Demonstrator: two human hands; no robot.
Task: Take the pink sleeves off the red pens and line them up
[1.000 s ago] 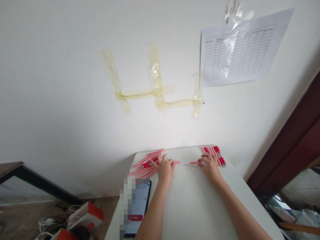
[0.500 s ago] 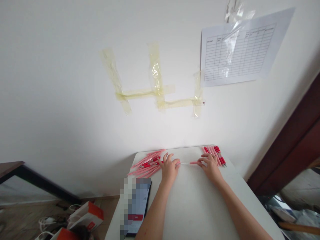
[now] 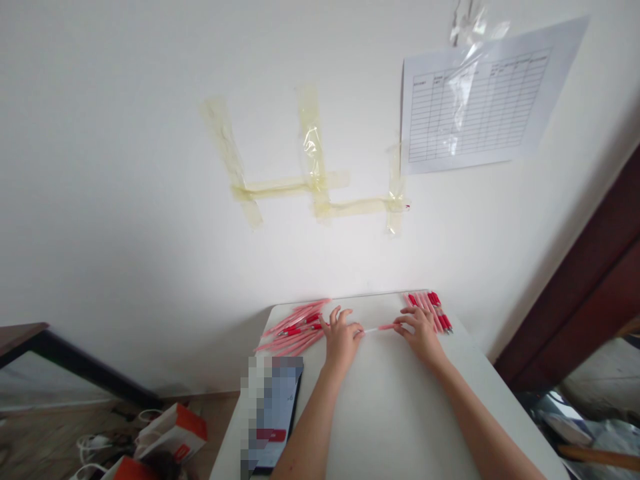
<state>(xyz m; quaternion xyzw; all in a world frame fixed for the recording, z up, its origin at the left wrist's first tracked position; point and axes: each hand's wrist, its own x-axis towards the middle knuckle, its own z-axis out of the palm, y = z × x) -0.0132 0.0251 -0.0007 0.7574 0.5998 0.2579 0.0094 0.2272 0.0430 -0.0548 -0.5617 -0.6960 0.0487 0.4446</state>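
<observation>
On the white table (image 3: 390, 413) my left hand (image 3: 341, 335) and my right hand (image 3: 421, 331) meet over one thin pen refill (image 3: 376, 328), white in the middle with a pink end. Each hand pinches one end of it. Left of my left hand lies a loose heap of pink pen barrels (image 3: 293, 326). By my right hand, at the table's far edge, several red-capped pens (image 3: 434, 309) lie side by side.
A phone (image 3: 273, 413) lies at the table's left edge. The wall behind carries strips of yellowed tape (image 3: 310, 187) and a printed table sheet (image 3: 475, 100). Orange-and-white boxes (image 3: 170, 437) sit on the floor at left. A dark wooden frame (image 3: 585, 293) stands at right.
My left hand has slid right along the refill toward my right hand, so less of it shows between them. My right hand has stayed in place.
</observation>
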